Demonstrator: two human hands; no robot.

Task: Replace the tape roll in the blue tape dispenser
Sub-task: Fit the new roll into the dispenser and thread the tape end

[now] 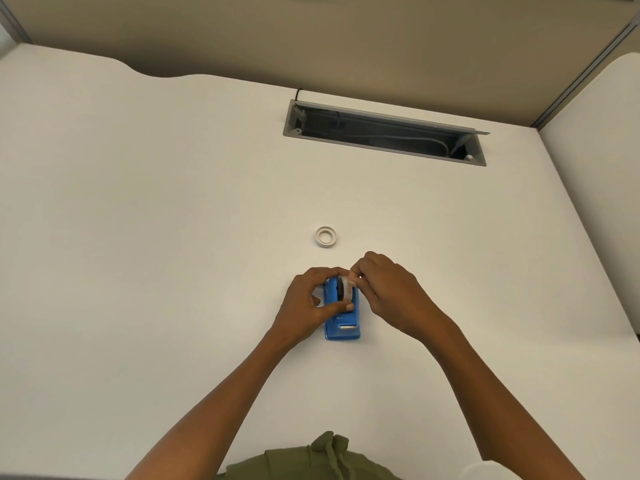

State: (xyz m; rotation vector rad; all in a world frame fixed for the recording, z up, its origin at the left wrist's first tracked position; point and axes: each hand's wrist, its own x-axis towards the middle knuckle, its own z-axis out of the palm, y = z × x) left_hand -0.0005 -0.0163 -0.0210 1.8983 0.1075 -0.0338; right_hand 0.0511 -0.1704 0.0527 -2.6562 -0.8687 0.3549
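The blue tape dispenser [341, 325] stands on the white desk [173, 237], its metal cutter facing me. My left hand [304, 306] wraps its left side, thumb laid across the body. A tape roll [345, 289] with a dark hub sits upright in the dispenser's cradle. My right hand [391, 292] pinches the top of that roll with its fingertips. A second, small white tape roll [326, 236] lies flat on the desk a little beyond the hands, touched by neither.
An open grey cable tray [384, 135] is sunk into the desk at the back, with cables inside. Beige partition walls [346, 36] close off the back and right. My olive garment [311, 462] shows at the near edge.
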